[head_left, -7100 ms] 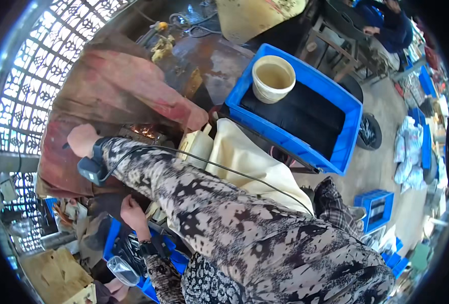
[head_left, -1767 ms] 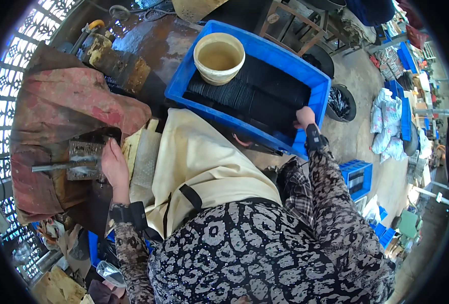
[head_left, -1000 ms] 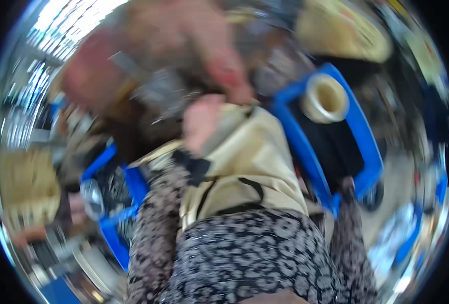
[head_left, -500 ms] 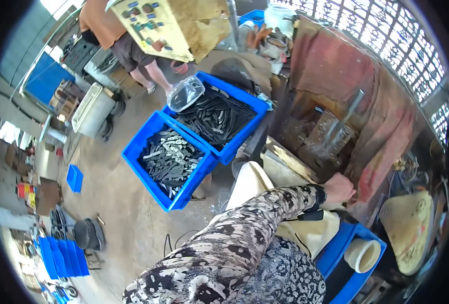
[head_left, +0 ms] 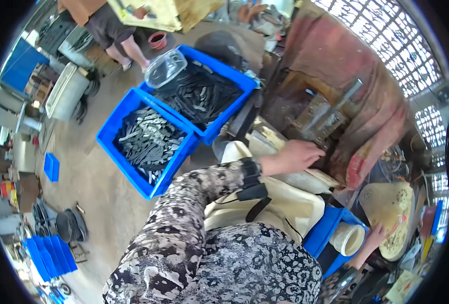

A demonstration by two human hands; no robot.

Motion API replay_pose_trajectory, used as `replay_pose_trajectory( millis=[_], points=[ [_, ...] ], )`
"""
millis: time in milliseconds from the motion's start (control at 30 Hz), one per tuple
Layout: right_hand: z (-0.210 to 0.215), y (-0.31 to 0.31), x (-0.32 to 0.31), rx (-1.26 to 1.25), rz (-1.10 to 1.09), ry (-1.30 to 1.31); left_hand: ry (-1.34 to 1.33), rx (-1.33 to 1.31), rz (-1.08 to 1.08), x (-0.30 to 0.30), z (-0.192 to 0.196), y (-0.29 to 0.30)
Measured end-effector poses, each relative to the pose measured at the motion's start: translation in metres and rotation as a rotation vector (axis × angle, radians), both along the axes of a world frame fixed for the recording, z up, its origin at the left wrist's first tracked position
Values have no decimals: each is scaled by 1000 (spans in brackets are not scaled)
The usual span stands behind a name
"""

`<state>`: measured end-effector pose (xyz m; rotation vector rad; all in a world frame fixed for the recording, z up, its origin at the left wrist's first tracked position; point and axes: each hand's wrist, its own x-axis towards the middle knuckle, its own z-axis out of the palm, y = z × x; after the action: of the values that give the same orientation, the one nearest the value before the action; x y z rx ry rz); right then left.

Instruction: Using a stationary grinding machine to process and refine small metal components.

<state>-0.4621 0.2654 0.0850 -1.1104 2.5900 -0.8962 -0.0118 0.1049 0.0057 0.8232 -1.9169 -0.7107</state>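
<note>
The left hand (head_left: 294, 156) is right of center, above a pale board (head_left: 266, 140), its fingertips just below a wet metal block (head_left: 319, 117) with a metal bar (head_left: 347, 96) slanting across it; the fingers of this grip are bent and close together, and whether they pinch anything cannot be told. The block sits in the upper right, inside a recess draped with a stained red cloth (head_left: 336, 55). At lower right, the right hand (head_left: 376, 235) is just beside a cream bucket (head_left: 342, 234) and in front of a pale speckled slab (head_left: 403, 202); its grip is too small and blurred to read. The bucket stands in a blue crate (head_left: 321, 230), partly hidden by a cream apron (head_left: 296, 201). Left of center, two adjoining blue bins (head_left: 133, 178) hold dark and gray strips (head_left: 151, 137), with a clear plastic tray (head_left: 166, 68) at the upper one's corner. A person in shorts (head_left: 108, 25) stands at upper left.
</note>
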Motion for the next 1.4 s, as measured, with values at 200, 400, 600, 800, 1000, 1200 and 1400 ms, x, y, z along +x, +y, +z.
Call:
replay_pose_trajectory(
  millis=[200,400,600,800,1000,1200,1400],
  points=[
    [21,-267,92,-462,622,557,-102,41,420,167,-26,11],
    [48,-374,263,97,521,259,-314,150,966,301,-53,43],
    [23,-426,218,173,567,877,-776,122,807,306,-63,10],
    [41,-403,229,262,599,886,-1214,317,566,281,-108,-47],
    [38,-393,265,202,525,742,-1349,277,331,295,-114,-50],
    [43,-387,253,121,648,792,-1083,290,569,303,-92,-54],
    [45,-389,261,42,574,636,-420,348,529,294,-65,-46]
  ],
)
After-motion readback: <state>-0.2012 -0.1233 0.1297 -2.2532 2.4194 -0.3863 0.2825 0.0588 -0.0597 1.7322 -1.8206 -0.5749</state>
